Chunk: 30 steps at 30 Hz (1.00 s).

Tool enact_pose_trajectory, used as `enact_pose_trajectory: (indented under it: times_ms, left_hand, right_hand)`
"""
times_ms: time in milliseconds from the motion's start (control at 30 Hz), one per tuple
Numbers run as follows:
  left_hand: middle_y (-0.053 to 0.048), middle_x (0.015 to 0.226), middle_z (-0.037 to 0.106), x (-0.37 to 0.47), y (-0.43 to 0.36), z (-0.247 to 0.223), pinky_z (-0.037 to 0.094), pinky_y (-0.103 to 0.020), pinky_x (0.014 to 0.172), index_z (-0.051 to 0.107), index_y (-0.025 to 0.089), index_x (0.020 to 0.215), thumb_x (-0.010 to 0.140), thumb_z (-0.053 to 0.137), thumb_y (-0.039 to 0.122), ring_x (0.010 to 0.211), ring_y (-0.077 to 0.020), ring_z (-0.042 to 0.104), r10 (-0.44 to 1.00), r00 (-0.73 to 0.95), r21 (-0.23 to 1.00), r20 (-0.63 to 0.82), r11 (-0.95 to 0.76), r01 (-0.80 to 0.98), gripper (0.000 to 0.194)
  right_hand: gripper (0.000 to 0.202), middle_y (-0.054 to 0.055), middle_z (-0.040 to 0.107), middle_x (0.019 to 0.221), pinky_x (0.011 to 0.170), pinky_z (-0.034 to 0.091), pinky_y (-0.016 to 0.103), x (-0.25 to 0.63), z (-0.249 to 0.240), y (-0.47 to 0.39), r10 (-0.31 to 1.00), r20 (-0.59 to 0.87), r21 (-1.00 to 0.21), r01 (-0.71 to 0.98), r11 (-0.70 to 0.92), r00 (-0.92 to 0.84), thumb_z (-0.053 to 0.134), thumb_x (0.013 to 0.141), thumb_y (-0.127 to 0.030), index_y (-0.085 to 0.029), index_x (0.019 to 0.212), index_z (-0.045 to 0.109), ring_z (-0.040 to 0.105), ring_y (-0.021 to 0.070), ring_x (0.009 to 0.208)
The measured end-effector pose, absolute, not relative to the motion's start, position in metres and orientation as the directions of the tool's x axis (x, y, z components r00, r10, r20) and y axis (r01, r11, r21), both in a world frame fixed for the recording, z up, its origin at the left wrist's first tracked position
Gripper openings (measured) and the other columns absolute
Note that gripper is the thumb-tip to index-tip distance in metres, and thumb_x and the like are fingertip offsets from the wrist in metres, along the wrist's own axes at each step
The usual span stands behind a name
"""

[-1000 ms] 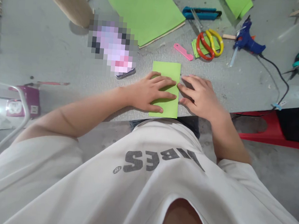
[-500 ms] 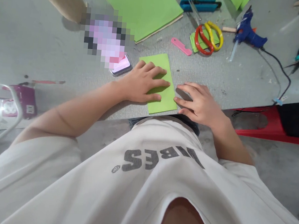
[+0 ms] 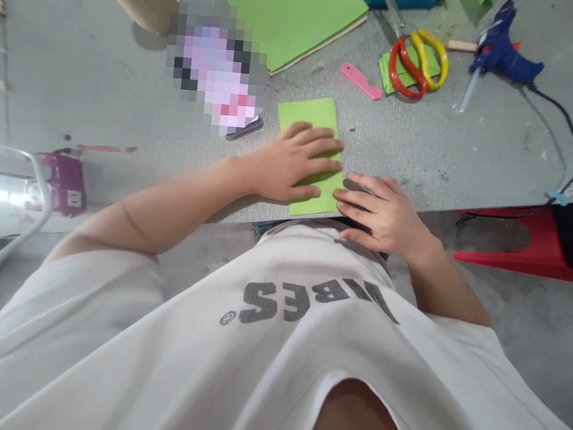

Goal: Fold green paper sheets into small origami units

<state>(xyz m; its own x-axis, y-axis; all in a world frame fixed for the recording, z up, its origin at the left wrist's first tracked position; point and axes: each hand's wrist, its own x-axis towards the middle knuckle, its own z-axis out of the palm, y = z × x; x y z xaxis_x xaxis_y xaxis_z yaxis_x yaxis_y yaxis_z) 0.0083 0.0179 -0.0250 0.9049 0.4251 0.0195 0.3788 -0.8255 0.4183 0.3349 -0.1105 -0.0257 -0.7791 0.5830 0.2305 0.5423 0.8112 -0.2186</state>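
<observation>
A green sheet of paper, narrow and rectangular, lies flat near the front edge of the table. My left hand rests on it palm down, fingers spread toward its right edge. Beside the lower right edge is my right hand, its fingers stretched out and apart, with a fingertip at the paper's edge. Whether the paper is folded or a single layer I cannot tell. Neither hand grips anything.
Beyond the paper lie a pink folding knife, scissors on small green pieces, a blue glue gun with its cord, and a large green sheet. A phone, partly blurred out, lies left. A red stool stands below the table edge.
My left hand has slid toward the paper's right edge, its fingers now closer together. My right hand has dropped slightly lower along that edge. The whole view has shifted a little.
</observation>
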Motion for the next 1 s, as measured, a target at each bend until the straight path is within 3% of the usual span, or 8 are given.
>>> enact_pose_trajectory:
  times_ms: [133, 300, 467, 600, 733, 833, 933, 1000]
  left_hand:
    - [-0.01, 0.201, 0.061, 0.01, 0.013, -0.025, 0.03, -0.068, 0.161, 0.065, 0.027, 0.186, 0.127, 0.052, 0.05, 0.194, -0.0395, 0.045, 0.281, 0.959, 0.499, 0.037, -0.837, 0.226, 0.064]
    - [-0.019, 0.198, 0.063, 0.012, 0.005, -0.025, 0.037, -0.062, 0.161, 0.065, 0.018, 0.189, 0.129, 0.047, 0.045, 0.193, -0.0406, 0.051, 0.215, 0.972, 0.49, 0.09, -0.86, 0.145, 0.068]
    - [-0.022, 0.204, 0.052, 0.014, 0.007, -0.019, 0.032, -0.062, 0.163, 0.052, 0.014, 0.197, 0.128, 0.056, 0.056, 0.196, -0.0419, 0.045, 0.327, 0.945, 0.412, 0.015, -0.863, 0.293, 0.08]
    - [-0.023, 0.21, 0.04, 0.018, 0.015, -0.015, 0.026, -0.061, 0.165, 0.043, 0.011, 0.201, 0.125, 0.06, 0.065, 0.199, -0.0434, 0.037, 0.441, 0.896, 0.344, -0.059, -0.834, 0.433, 0.095]
    - [-0.025, 0.214, 0.029, 0.02, 0.028, -0.019, 0.021, -0.063, 0.165, 0.031, 0.01, 0.204, 0.119, 0.064, 0.074, 0.202, -0.047, 0.028, 0.549, 0.832, 0.299, -0.081, -0.783, 0.546, 0.111]
    - [-0.028, 0.215, 0.024, 0.022, 0.038, -0.025, 0.019, -0.067, 0.165, 0.026, 0.007, 0.205, 0.12, 0.061, 0.07, 0.202, -0.0495, 0.025, 0.61, 0.786, 0.283, -0.1, -0.74, 0.61, 0.111]
    - [-0.028, 0.213, 0.029, 0.023, 0.042, -0.024, 0.022, -0.072, 0.163, 0.032, 0.009, 0.203, 0.121, 0.062, 0.064, 0.201, -0.0493, 0.028, 0.613, 0.788, 0.304, -0.064, -0.74, 0.6, 0.103]
    - [-0.027, 0.209, 0.041, 0.02, 0.035, -0.018, 0.029, -0.075, 0.161, 0.051, 0.013, 0.196, 0.122, 0.065, 0.054, 0.198, -0.049, 0.038, 0.609, 0.793, 0.299, -0.002, -0.757, 0.581, 0.086]
  right_hand:
    - [0.064, 0.015, 0.094, 0.15, 0.125, 0.057, 0.058, 0.331, -0.027, -0.109, 0.603, 0.278, -0.263, 0.544, 0.797, -0.748, 0.049, 0.135, -0.068, -0.024, 0.147, 0.093, 0.075, 0.0417, 0.164]
    - [0.051, 0.014, 0.095, 0.148, 0.121, 0.058, 0.055, 0.328, -0.028, -0.109, 0.579, 0.366, -0.285, 0.505, 0.815, -0.728, 0.06, 0.134, -0.058, -0.022, 0.146, 0.095, 0.079, 0.0377, 0.153]
    - [0.051, 0.013, 0.097, 0.143, 0.115, 0.06, 0.052, 0.325, -0.029, -0.11, 0.55, 0.439, -0.218, 0.51, 0.832, -0.71, 0.06, 0.135, -0.054, -0.018, 0.139, 0.095, 0.082, 0.0346, 0.143]
    - [0.051, 0.011, 0.098, 0.143, 0.113, 0.061, 0.054, 0.327, -0.031, -0.109, 0.57, 0.39, -0.221, 0.528, 0.82, -0.723, 0.058, 0.135, -0.055, -0.022, 0.142, 0.096, 0.083, 0.0359, 0.141]
    - [0.042, 0.015, 0.097, 0.144, 0.114, 0.063, 0.056, 0.328, -0.032, -0.108, 0.577, 0.384, -0.279, 0.505, 0.817, -0.721, 0.071, 0.129, -0.051, -0.021, 0.147, 0.095, 0.083, 0.0387, 0.141]
    - [0.035, 0.016, 0.097, 0.143, 0.112, 0.065, 0.057, 0.327, -0.032, -0.109, 0.579, 0.411, -0.303, 0.493, 0.815, -0.704, 0.081, 0.123, -0.041, -0.02, 0.147, 0.096, 0.086, 0.0389, 0.138]
    - [0.028, 0.013, 0.099, 0.138, 0.109, 0.067, 0.054, 0.323, -0.03, -0.11, 0.586, 0.42, -0.293, 0.507, 0.81, -0.693, 0.08, 0.121, -0.027, -0.021, 0.144, 0.096, 0.089, 0.0356, 0.132]
    - [0.029, 0.009, 0.1, 0.134, 0.107, 0.067, 0.054, 0.321, -0.029, -0.109, 0.6, 0.403, -0.292, 0.524, 0.8, -0.691, 0.077, 0.121, -0.022, -0.025, 0.142, 0.097, 0.091, 0.0336, 0.129]
